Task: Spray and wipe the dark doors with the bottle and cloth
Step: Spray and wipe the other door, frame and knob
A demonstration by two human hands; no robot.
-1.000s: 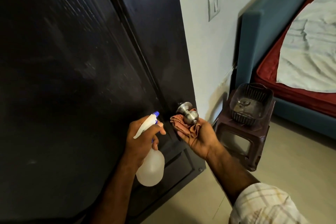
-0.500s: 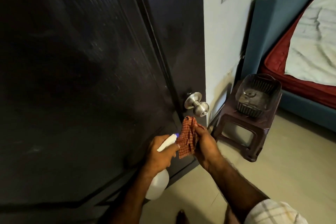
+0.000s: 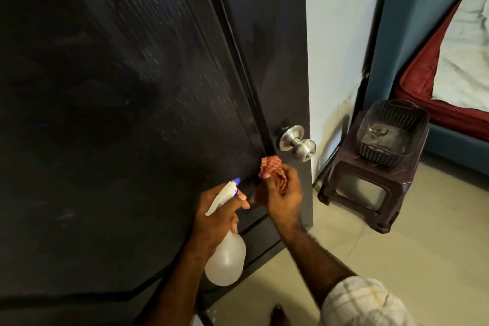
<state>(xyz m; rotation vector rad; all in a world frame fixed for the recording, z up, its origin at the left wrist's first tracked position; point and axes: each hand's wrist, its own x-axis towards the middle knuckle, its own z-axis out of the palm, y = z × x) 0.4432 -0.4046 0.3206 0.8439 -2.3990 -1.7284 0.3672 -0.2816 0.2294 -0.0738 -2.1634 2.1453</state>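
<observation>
Door [image 3: 127, 114], dark and wood-grained, fills the left and middle of the view, and its steel knob [image 3: 298, 142] sits near its right edge. Just below the knob, the right hand [image 3: 284, 197] bunches a red checked cloth [image 3: 271, 167] in its curled fingers, with the top of the cloth against the door by the panel groove. Lower and left of the knob, the left hand [image 3: 215, 217] grips the neck of a spray bottle [image 3: 225, 257], forefinger on the trigger. The blue nozzle points up toward the door, and the clear body hangs below the fist. To the right of the knob stands a brown stool [image 3: 370, 193] on the floor, carrying a dark basket [image 3: 391, 132]. Beyond the stool, farther from the knob, a bed [image 3: 449, 103] has a red mattress and a pale sheet.
</observation>
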